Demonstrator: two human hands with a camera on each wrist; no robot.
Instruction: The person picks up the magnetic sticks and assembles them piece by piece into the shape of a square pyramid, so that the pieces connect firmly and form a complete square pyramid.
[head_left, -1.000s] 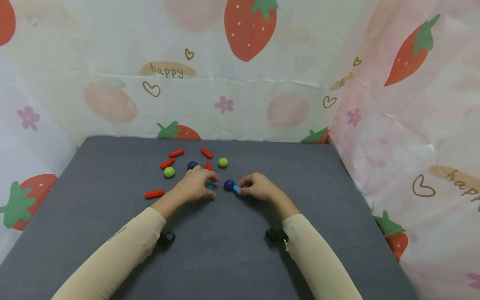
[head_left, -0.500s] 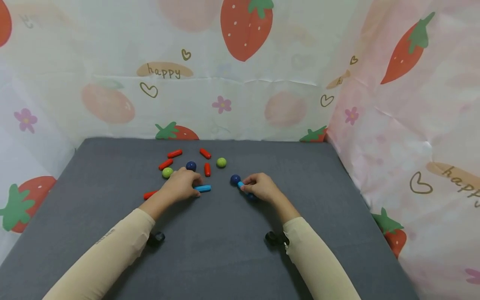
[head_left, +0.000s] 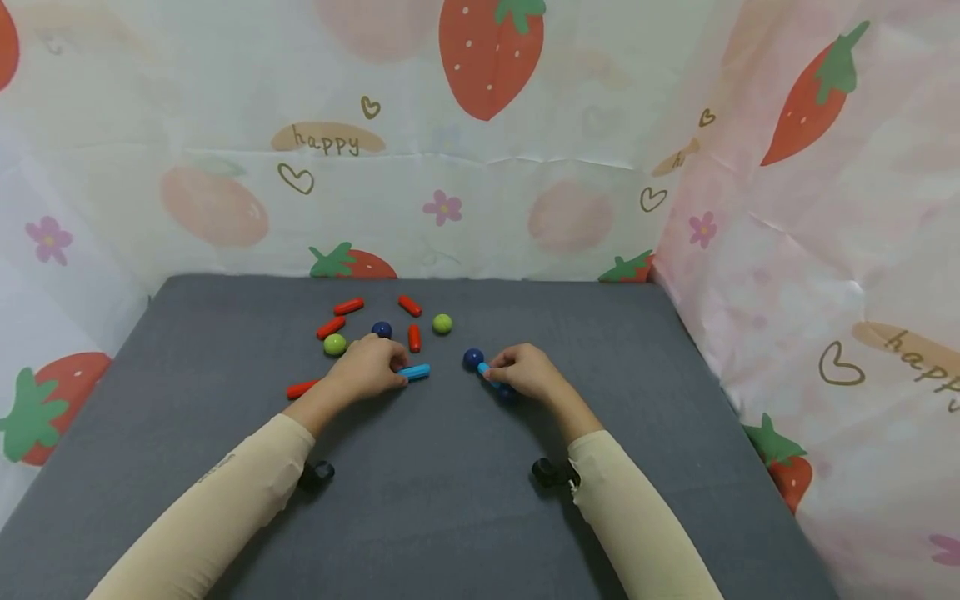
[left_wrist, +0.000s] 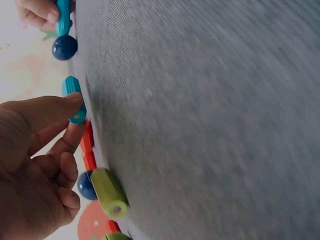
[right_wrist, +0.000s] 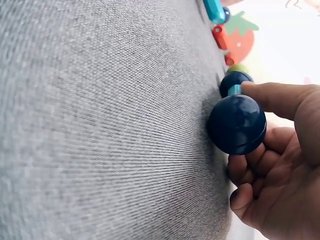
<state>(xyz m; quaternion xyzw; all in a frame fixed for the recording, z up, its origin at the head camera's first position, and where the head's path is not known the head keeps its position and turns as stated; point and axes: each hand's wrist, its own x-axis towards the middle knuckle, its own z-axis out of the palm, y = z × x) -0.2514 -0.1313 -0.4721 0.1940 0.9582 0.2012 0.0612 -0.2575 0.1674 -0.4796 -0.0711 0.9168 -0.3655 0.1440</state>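
My left hand [head_left: 367, 367] pinches a light blue stick [head_left: 416, 372] between thumb and finger; its free end points right. In the left wrist view that stick [left_wrist: 72, 87] is held just off the cloth. With my right hand [head_left: 525, 371] I hold a second light blue stick [head_left: 484, 369] with a dark blue ball [head_left: 473, 359] on its far end. Another dark blue ball [right_wrist: 237, 125] sits on the near end, large in the right wrist view. The two held pieces are apart.
Beyond my left hand lie several red sticks [head_left: 415, 338], a green ball [head_left: 442, 324], another green ball [head_left: 335, 344] and a loose dark blue ball [head_left: 382, 330]. A green stick [left_wrist: 109, 192] shows in the left wrist view. Grey cloth [head_left: 450, 517] covers the table.
My left hand has drawn back to the left, then edged slightly right, so more of its blue stick shows. The right hand's piece has turned, its far ball shifting right and slightly away.
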